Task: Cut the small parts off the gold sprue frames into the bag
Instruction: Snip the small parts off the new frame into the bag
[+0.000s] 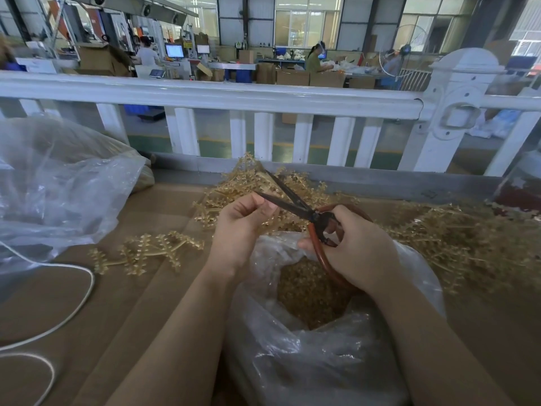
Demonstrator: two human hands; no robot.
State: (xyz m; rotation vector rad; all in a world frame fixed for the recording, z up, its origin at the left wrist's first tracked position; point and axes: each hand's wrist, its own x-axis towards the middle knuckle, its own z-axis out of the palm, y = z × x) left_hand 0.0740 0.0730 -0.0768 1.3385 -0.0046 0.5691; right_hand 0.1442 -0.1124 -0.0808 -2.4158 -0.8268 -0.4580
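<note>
Bag (322, 347) gapes low centre, part-full of cut parts. Above it, left hand (243, 227) pinches a light, brittle-looking frame (248, 180); grip its stem. Right hand (354, 247) grips scissors (295, 200), blades apart.

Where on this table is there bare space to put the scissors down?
Bare cardboard lies between the white cord and the open bag, below the lone sprue frame. A strip beside the big clear bag is also bare. The sprue pile crowds the right and centre.
</note>
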